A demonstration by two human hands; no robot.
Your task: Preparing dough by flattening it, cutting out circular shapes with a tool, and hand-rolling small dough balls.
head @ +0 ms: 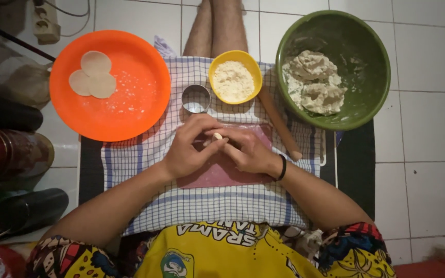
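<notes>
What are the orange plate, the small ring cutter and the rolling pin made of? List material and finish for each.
Orange plate: probably plastic, uniform bright colour, smooth with a soft sheen.
Ring cutter: looks like metal, silvery reflective wall.
Rolling pin: likely wood, matte brown, unpainted.

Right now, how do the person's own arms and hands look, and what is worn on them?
Both forearms are bare. The left hand wears nothing. The right hand has a thin black band around its wrist. Short sleeves with a busy pattern in red, yellow, blue and black cover the upper arms. No rings or watch can be seen.
</notes>
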